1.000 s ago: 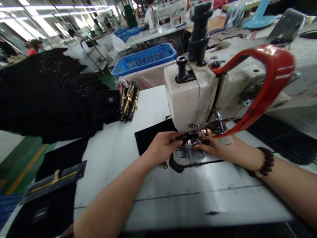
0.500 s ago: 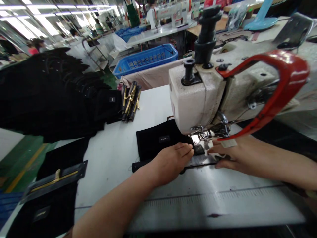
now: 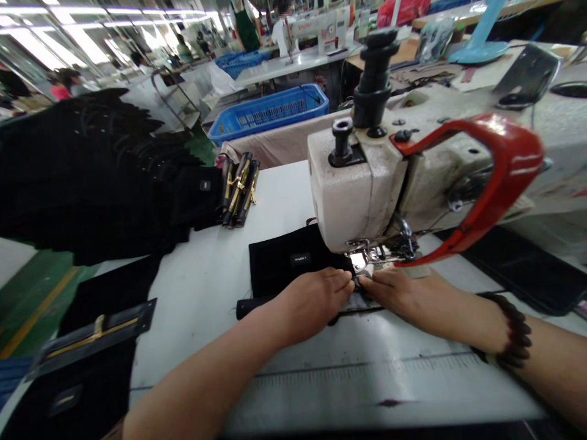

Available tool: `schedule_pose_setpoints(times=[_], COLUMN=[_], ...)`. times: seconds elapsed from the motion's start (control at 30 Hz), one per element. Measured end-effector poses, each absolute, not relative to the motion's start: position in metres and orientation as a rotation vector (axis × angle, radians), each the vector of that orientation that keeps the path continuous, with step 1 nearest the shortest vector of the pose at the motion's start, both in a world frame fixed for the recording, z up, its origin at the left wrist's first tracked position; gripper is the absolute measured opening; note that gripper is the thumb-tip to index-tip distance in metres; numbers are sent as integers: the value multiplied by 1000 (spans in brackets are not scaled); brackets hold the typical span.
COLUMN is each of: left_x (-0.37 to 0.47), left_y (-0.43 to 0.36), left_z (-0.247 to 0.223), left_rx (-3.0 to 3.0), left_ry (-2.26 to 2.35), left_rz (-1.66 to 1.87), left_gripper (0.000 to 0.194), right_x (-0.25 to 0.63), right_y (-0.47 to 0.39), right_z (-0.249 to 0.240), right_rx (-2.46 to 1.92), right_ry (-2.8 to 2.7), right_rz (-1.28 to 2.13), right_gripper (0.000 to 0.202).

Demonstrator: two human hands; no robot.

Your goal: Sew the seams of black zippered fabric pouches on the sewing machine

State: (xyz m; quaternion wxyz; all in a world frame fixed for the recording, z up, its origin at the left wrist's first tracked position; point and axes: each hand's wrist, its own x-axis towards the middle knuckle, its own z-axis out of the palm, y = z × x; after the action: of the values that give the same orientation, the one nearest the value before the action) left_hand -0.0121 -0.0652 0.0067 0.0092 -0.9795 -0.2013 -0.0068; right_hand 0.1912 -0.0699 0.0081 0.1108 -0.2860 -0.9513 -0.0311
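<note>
A black fabric panel point(image 3: 275, 260) with a small label lies on the white sewing table, its right end under the presser foot point(image 3: 360, 261) of a sewing machine point(image 3: 342, 201). My left hand point(image 3: 316, 302) is closed on the panel's near edge, fingers together and fingertips beside the foot; its thumb is hidden. From the other side, my right hand point(image 3: 398, 293) has its fingertips together on the panel's end, just in front of the foot. A dark rolled strip point(image 3: 250, 307) sticks out along the near edge, left of my left wrist.
Zipper strips with gold pulls point(image 3: 241, 189) lie at the table's back, beside a large heap of black pieces point(image 3: 92, 177). Another zipper strip point(image 3: 92, 339) rests on black fabric at left. A red curved guard point(image 3: 499, 177) arches over my right hand. Behind stands a blue basket point(image 3: 270, 113).
My right hand has moved left, its fingertips now close to those of my left hand at the panel's end. The view has shifted slightly, showing a black piece at right.
</note>
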Motion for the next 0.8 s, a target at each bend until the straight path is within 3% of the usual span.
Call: schedule_pose_setpoints(times=[0.23,0.8], left_x=[-19,-21], left_y=[-68,-58], left_z=[-4,-8], left_rx=[-3145,-3073], left_ry=[-689,-662], left_rz=[-186,-287], left_gripper=[29,27], right_x=[191,190], right_y=[-72,-69], right_z=[-1,-8], right_rx=[-711,-902], right_ry=[-2714,-2727], right_rz=[-215,-359], right_gripper=[43,37])
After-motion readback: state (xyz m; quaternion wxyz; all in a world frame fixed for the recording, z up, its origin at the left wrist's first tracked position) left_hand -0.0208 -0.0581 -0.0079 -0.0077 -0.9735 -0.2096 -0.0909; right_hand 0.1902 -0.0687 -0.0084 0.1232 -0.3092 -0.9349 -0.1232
